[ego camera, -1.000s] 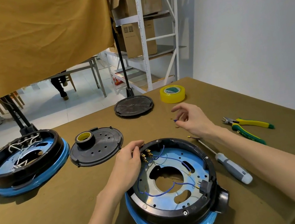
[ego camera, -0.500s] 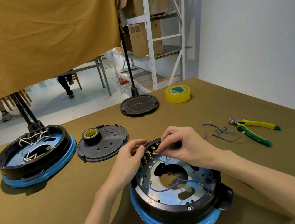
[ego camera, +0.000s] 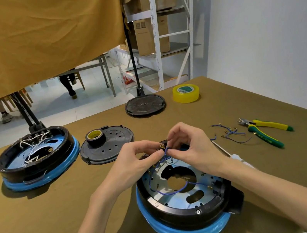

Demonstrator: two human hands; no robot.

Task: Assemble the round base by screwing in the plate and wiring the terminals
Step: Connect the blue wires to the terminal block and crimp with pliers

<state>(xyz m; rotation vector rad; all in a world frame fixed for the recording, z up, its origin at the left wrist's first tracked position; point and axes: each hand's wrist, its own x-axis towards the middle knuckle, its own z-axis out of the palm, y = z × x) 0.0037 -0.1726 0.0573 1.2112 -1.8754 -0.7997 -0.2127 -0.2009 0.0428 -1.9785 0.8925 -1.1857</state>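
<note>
Round black base [ego camera: 186, 210] with blue rim sat unmoved; since before, both hands' fingers, left [ego camera: 135, 160] and right [ego camera: 191, 146], had lifted, pinching a thin blue wire [ego camera: 166, 153] above brass terminals.

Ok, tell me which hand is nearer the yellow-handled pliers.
Right. The right hand sits over the round base's far rim, closer to the pliers lying off to the right; the left hand is farther, beyond it.

Blue wire [ego camera: 166, 152], yellow tape roll [ego camera: 185, 93]
</note>
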